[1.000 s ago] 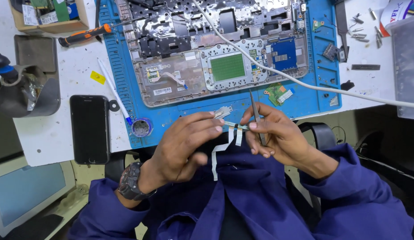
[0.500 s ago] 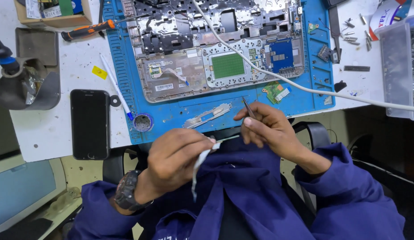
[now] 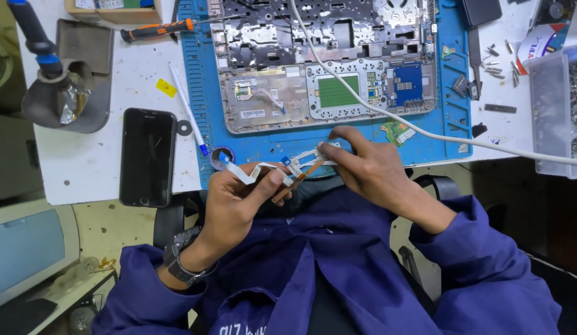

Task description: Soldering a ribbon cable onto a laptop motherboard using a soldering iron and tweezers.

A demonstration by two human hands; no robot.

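Flat ribbon cable (image 3: 254,169): thin, white, flexible strip w/ blue tabs at the ends, bent in a shallow wave just below the front edge of the blue work mat (image 3: 204,93), over the person's lap. Left hand (image 3: 239,198) pinches it between thumb and fingers, closed on the strip near its right blue tab; left blue tab sticks out free, up and left of the hand. Right hand (image 3: 366,164) has fingertips pressed together on a small flat bracket (image 3: 310,155), whitish-metal, at the mat's front edge, and grips a thin brown stick-like tool (image 3: 301,177) angled down-left toward the cable end; tool tip meets the cable by the left thumb.

On the mat: opened laptop base (image 3: 325,62) w/ green touchpad board and blue circuit board. White cord (image 3: 425,130) runs across it to the right. On the tabletop (image 3: 84,161), left of mat: black phone (image 3: 147,156), white pen (image 3: 188,108), orange-handled screwdriver (image 3: 155,30). Wristwatch (image 3: 180,260) on left wrist.
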